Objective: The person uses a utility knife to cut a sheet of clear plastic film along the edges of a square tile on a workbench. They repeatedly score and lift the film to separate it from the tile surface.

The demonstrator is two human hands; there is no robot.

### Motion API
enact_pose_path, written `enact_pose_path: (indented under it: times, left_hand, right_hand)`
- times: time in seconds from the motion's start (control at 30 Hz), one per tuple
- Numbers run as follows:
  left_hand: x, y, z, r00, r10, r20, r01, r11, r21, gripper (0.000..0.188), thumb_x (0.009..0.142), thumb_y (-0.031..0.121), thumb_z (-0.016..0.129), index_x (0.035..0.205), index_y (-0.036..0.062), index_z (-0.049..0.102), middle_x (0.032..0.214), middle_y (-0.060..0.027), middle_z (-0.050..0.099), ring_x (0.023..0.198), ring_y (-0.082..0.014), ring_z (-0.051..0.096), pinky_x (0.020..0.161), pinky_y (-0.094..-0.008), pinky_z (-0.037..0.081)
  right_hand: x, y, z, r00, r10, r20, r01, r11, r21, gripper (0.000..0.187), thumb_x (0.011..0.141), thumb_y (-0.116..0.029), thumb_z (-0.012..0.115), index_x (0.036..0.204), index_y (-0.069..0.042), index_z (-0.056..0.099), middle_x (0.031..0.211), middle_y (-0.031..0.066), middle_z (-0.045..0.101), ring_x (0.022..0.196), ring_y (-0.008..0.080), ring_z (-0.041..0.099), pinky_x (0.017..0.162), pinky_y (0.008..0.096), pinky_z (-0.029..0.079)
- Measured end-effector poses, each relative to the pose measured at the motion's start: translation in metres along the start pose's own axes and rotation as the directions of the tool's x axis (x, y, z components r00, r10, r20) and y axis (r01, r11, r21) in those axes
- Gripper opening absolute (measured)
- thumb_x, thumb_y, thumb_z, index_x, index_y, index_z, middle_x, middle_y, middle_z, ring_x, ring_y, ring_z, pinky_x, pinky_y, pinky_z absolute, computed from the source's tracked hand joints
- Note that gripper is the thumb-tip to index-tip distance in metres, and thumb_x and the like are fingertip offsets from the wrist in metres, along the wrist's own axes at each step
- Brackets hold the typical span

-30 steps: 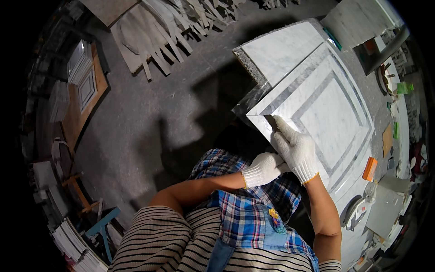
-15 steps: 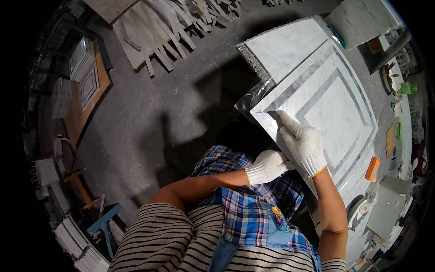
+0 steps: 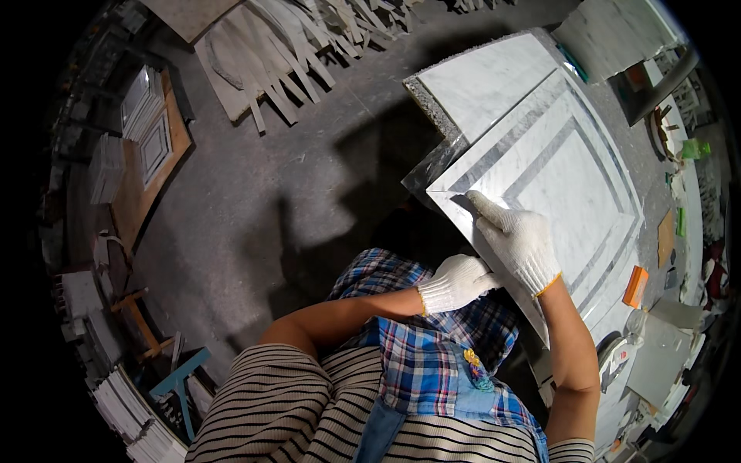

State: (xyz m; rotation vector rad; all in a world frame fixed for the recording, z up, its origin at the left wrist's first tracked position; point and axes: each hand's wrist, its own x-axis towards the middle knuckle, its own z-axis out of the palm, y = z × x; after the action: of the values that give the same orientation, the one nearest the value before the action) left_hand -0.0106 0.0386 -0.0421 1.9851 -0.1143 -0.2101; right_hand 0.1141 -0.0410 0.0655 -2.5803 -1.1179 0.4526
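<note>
A white marble panel [image 3: 573, 182] with grey inlaid border bands lies on the workbench to my right, one corner jutting past the bench edge. My right hand [image 3: 515, 241], in a white knit glove, rests on the panel near that corner. Its index finger reaches forward and the other fingers are curled in. A dark sliver shows beside the fingertip; whether it is a thin tool or a shadow is unclear. My left hand [image 3: 460, 284], gloved too, is closed at the panel's near edge, its fingertips partly hidden there.
Another marble slab [image 3: 486, 89] lies beyond the panel. An orange block [image 3: 635, 286] and a round white-and-grey item [image 3: 615, 361] are at the bench's right. Framed tiles [image 3: 154, 147] stand on a wooden board at left. Pale strips [image 3: 289, 58] lie at the far side.
My right hand has shifted slightly right and toward me over the panel, its fingertip drawing back from the corner. My left hand stays almost where it was.
</note>
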Motion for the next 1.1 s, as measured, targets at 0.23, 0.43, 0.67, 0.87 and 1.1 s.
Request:
enact_pose_path:
  times: [0.23, 0.43, 0.67, 0.87, 1.1]
  left_hand:
    - [0.0, 0.005, -0.002, 0.997, -0.072, -0.007, 0.07, 0.987, -0.146, 0.036, 0.097, 0.042, 0.056, 0.09, 0.0106, 0.074, 0.074, -0.0125, 0.07, 0.07, -0.0343, 0.068, 0.065, -0.0457, 0.052]
    - [0.001, 0.011, -0.009, 0.994, -0.101, 0.033, 0.106, 0.981, -0.164, 0.04, 0.096, 0.043, 0.056, 0.089, 0.0067, 0.072, 0.074, -0.0144, 0.07, 0.071, -0.0357, 0.068, 0.066, -0.0465, 0.051]
    - [0.001, 0.012, -0.01, 0.994, -0.102, 0.037, 0.106, 0.987, -0.118, 0.042, 0.097, 0.045, 0.056, 0.088, 0.0067, 0.072, 0.075, -0.0162, 0.069, 0.071, -0.0372, 0.068, 0.065, -0.0478, 0.051]
    - [0.0, 0.009, -0.008, 0.997, -0.071, 0.0, 0.071, 0.993, -0.095, 0.04, 0.097, 0.044, 0.057, 0.089, 0.009, 0.074, 0.073, -0.015, 0.069, 0.068, -0.0353, 0.068, 0.063, -0.0458, 0.052]
    - [0.0, -0.003, 0.006, 0.995, 0.014, -0.101, -0.023, 0.995, -0.097, 0.04, 0.098, 0.046, 0.059, 0.091, 0.0104, 0.076, 0.071, -0.013, 0.069, 0.067, -0.0325, 0.069, 0.062, -0.043, 0.052]
  right_hand:
    - [-0.003, 0.008, 0.001, 0.998, -0.039, -0.04, 0.043, 0.99, 0.131, 0.041, 0.091, -0.032, 0.067, 0.133, -0.031, 0.065, 0.083, 0.013, 0.071, 0.075, 0.0334, 0.069, 0.07, 0.04, 0.056]
    - [-0.003, 0.006, -0.004, 0.998, -0.041, -0.054, 0.045, 0.996, 0.077, 0.04, 0.092, -0.031, 0.066, 0.132, -0.029, 0.066, 0.085, 0.0135, 0.071, 0.078, 0.0335, 0.07, 0.072, 0.0397, 0.057]
    - [-0.005, 0.005, 0.003, 0.996, -0.001, -0.087, 0.012, 0.991, 0.132, 0.042, 0.09, -0.032, 0.067, 0.132, -0.028, 0.066, 0.079, 0.0143, 0.071, 0.075, 0.0344, 0.07, 0.071, 0.0413, 0.057]
    - [-0.004, 0.007, 0.006, 0.996, 0.001, -0.084, 0.005, 0.998, 0.062, 0.041, 0.091, -0.031, 0.065, 0.132, -0.03, 0.066, 0.077, 0.0136, 0.071, 0.073, 0.0339, 0.07, 0.069, 0.0419, 0.057]
    - [-0.001, -0.002, 0.007, 0.997, 0.005, -0.081, -0.007, 1.0, -0.022, 0.04, 0.091, -0.031, 0.064, 0.131, -0.03, 0.066, 0.077, 0.0134, 0.071, 0.07, 0.0327, 0.07, 0.065, 0.041, 0.057]
